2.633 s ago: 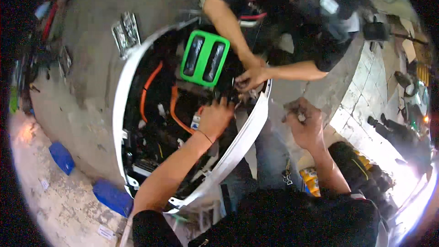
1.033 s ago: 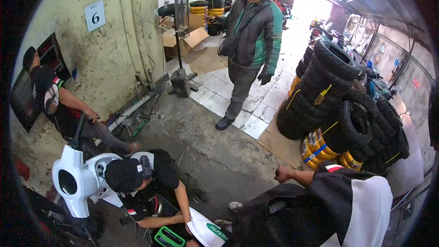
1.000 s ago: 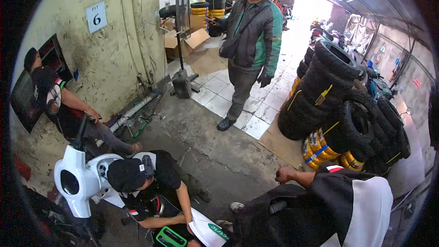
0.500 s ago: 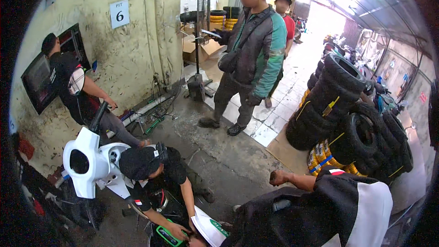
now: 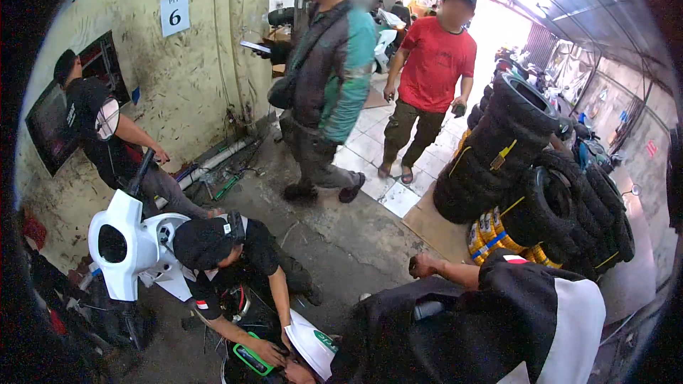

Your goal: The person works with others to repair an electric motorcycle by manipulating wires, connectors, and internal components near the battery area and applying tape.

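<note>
The green-framed unit [image 5: 250, 360] sits at the bottom edge, left of centre, set among dark scooter parts. Against its right side lies the person's left hand [image 5: 299, 372], partly cut off and crowded by other fingers; how far it is open, and whether it grips anything, cannot be told. A white panel [image 5: 310, 341] with a green mark slants just right of the unit.

A co-worker [image 5: 263, 252] in a black cap crouches above the unit, one hand [image 5: 267, 350] across its right edge, the other arm reaching down beside the panel.

Well to the right of the unit and higher, the person's right hand [image 5: 425, 265] is raised in the air, apart from the scooter, its fingers seemingly curled in; too dark and small to say how tightly, or around what. The person's black shirt [image 5: 455, 327] fills the space right of the panel.

Up and left of the unit stands a white scooter front [image 5: 128, 249]; beyond that, someone in black [image 5: 107, 128] is beside the wall [image 5: 199, 64]. Far above the unit, a jacketed person holds a phone [image 5: 255, 47], with a red-shirted person [image 5: 435, 64] to the right. Stacked tyres [image 5: 491, 135] rise far to the unit's upper right.
</note>
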Demonstrator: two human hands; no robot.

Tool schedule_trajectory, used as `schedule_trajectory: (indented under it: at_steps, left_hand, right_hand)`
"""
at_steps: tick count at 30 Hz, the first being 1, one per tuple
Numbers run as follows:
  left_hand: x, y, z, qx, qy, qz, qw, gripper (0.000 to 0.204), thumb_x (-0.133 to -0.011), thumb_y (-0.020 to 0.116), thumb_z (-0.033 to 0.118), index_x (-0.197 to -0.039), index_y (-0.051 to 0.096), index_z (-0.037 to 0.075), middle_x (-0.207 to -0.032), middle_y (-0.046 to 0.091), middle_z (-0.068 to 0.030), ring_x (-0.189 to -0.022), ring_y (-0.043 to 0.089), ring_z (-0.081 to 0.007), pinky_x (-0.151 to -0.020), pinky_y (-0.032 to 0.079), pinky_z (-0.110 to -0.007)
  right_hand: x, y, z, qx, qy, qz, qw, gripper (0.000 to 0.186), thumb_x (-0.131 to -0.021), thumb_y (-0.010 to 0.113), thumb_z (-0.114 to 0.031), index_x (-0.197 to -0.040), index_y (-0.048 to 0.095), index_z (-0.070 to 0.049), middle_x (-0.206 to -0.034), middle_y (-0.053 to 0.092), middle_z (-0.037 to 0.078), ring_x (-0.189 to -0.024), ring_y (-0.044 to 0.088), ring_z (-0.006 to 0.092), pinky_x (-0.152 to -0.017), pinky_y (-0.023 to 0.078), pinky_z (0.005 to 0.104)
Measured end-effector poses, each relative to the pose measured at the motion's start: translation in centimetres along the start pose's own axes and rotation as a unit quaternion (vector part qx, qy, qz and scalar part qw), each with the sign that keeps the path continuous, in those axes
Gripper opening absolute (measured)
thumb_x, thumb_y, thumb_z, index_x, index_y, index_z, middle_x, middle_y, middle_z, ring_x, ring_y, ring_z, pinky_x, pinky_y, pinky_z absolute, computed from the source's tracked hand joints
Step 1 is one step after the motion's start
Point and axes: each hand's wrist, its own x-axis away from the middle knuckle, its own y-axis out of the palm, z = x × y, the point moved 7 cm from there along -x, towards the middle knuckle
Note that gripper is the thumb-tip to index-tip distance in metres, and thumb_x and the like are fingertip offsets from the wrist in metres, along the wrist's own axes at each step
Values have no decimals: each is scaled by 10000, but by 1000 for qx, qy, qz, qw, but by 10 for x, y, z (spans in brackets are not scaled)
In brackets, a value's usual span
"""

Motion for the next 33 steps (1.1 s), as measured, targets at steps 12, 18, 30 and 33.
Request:
schedule_trajectory:
  at_steps: [12,18,30,33]
  left_hand:
    - [27,-30,-17,-18,-26,17,999,383,-884,517,265,-1184,581,36,-1199,578,-218,-1092,547,-361,-945,422,-448]
    - [31,-32,-8,-16,-27,30,999,388,-868,540,257,-1181,582,32,-1197,581,-217,-1090,552,-360,-945,425,-446]
    - [29,-36,-10,12,-44,83,996,403,-836,587,241,-1177,585,26,-1193,589,-216,-1085,561,-359,-944,430,-443]
    - [26,-34,2,25,-42,89,995,408,-828,599,237,-1176,586,25,-1192,590,-216,-1083,563,-359,-944,432,-442]
  right_hand:
    - [5,10,22,-159,130,0,979,230,-780,569,-240,-778,719,-65,-720,715,56,-637,692,181,-670,553,335]
    - [19,66,69,-18,142,38,989,286,-744,592,-295,-850,728,-66,-817,705,159,-788,686,306,-765,538,414]
    - [58,53,70,-135,208,5,969,303,-708,603,-279,-874,726,-58,-857,694,185,-842,671,347,-761,521,438]
    - [49,49,72,-97,148,-25,984,284,-717,592,-274,-851,731,-66,-845,701,168,-822,676,333,-757,526,424]
